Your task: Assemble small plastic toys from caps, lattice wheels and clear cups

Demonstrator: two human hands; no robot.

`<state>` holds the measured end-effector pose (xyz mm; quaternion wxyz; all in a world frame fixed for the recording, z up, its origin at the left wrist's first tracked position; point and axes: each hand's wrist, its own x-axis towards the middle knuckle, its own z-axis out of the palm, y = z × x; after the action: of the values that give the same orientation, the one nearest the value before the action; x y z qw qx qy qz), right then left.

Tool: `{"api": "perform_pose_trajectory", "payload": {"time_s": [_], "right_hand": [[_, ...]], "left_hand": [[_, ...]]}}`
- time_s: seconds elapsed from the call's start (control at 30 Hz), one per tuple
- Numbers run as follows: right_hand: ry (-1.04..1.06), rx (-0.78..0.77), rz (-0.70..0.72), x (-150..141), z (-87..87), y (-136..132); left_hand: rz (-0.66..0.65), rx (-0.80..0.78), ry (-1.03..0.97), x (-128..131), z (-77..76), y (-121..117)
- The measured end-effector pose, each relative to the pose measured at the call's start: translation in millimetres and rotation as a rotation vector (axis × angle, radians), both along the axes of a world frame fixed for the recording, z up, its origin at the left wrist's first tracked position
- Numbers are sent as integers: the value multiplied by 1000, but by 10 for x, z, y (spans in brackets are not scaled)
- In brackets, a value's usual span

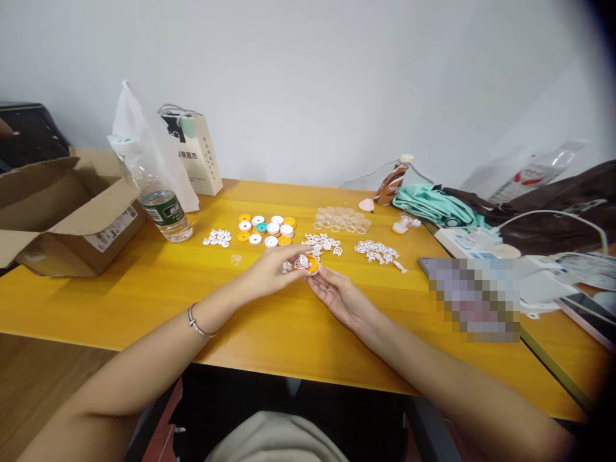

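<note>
Both my hands meet over the middle of the yellow table (pixel 144 289). My left hand (pixel 274 269) pinches a small white lacy plastic piece (pixel 301 262) against an orange round disc (pixel 313 264). My right hand (pixel 339 296) lies palm up, its fingertips gripping that orange disc from the right. A silver bangle (pixel 196 325) sits on my left wrist. Just beyond my hands lie heaps of white plastic pieces (pixel 321 242), a cluster of orange, white and teal discs (pixel 267 230) and a group of clear round caps (pixel 342 219).
An open cardboard box (pixel 67 212) stands at the left, with a water bottle (pixel 163 208), a plastic bag and a paper bag (pixel 202 157) behind. At the right lie a brown bottle (pixel 392 181), teal cloth (pixel 430 204), a dark bag, cables and papers.
</note>
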<state>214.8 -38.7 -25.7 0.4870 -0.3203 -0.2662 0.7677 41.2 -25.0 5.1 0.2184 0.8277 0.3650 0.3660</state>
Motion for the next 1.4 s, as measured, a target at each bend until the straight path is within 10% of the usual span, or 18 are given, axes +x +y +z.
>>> {"api": "perform_pose_trajectory", "payload": {"time_s": [1.03, 1.4], "right_hand": [[-123, -3, 75, 32, 15, 45], [-185, 17, 192, 39, 34, 3]], "left_hand": [[-189, 27, 170, -90, 11, 31], [-250, 347, 256, -126, 80, 50]]}}
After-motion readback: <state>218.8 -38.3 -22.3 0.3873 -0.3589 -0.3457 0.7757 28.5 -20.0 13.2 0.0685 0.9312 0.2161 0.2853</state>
